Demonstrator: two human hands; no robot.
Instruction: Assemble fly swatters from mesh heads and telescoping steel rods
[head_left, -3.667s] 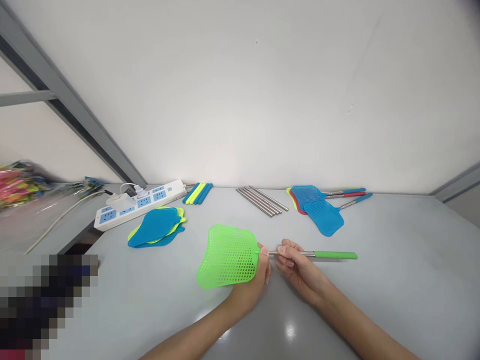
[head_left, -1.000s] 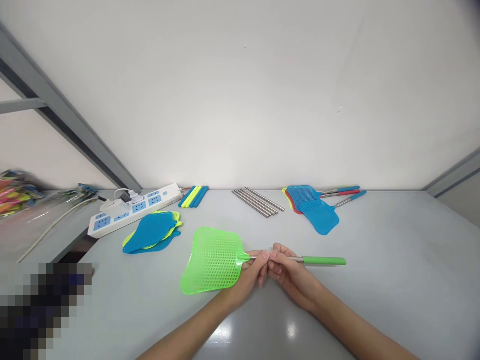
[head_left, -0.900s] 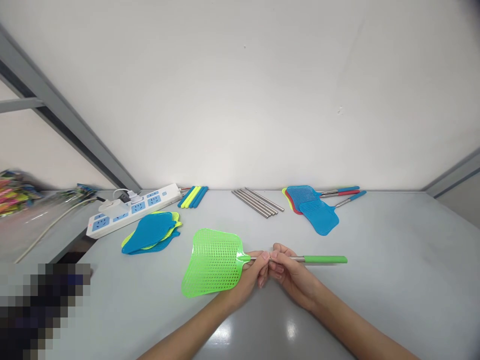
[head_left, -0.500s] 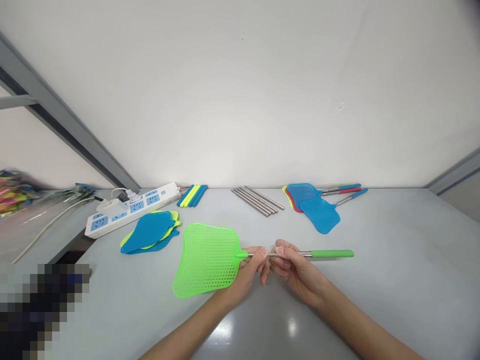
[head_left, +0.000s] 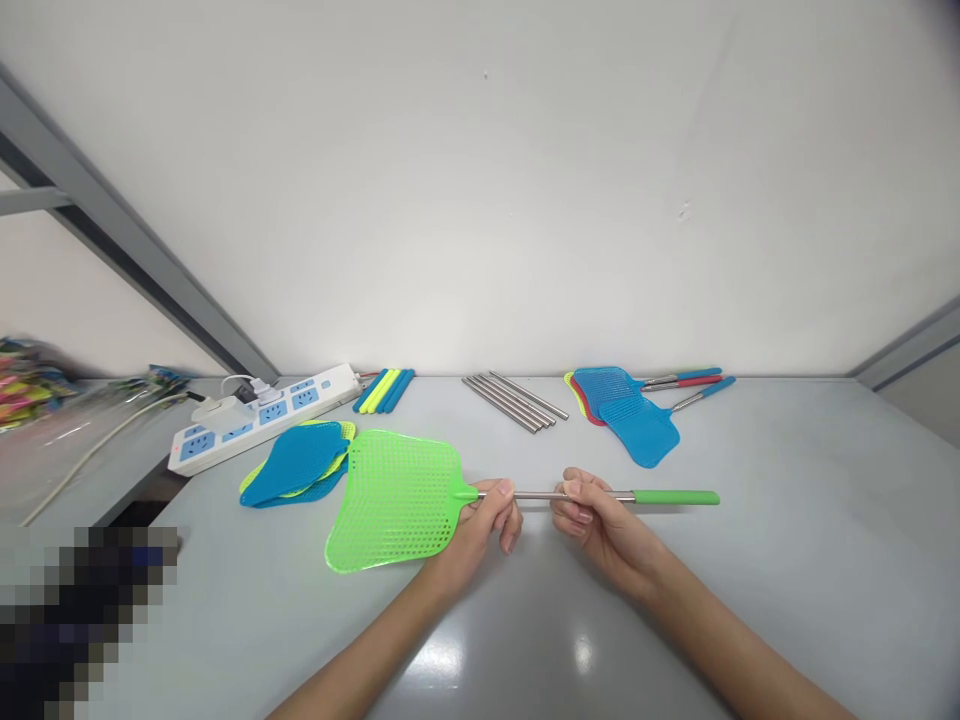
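A green fly swatter with a perforated head and a telescopic metal rod is held level above the table by both hands. My left hand pinches the thin rod close to the head. Farther along, my right hand is closed on the rod just before the green grip. A length of bare rod shows between the two hands. Behind the swatter's head lie loose blue and yellow swatter heads, stacked and partly hidden by it.
Blue and yellow grips lie by the wall, beside a white power strip with plugs. Several metal rods lie mid-table. Complete swatters are piled at the back right. Plastic-bagged items sit at the far left.
My hands have moved apart along the rod: the left went left with the swatter's head, the right slightly right with the grip. More thin rod now shows between them.
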